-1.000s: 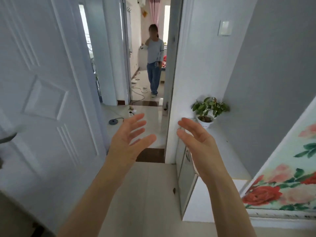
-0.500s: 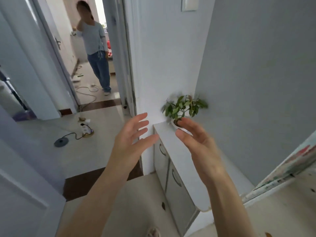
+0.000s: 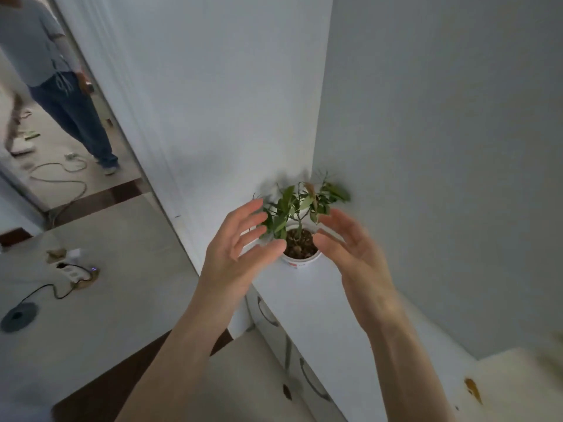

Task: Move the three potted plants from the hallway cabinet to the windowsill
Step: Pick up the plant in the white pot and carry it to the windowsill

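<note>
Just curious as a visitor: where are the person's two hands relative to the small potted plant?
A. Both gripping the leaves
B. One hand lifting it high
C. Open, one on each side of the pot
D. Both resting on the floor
C: the left hand and right hand are spread open on either side of the potted plant, which sits on the cabinet.

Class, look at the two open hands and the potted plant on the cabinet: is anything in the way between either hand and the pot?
Nothing solid. The left hand and right hand flank the white pot on the cabinet. Only the plant's own leaves hang between the fingertips. The windowsill is out of view.
</note>
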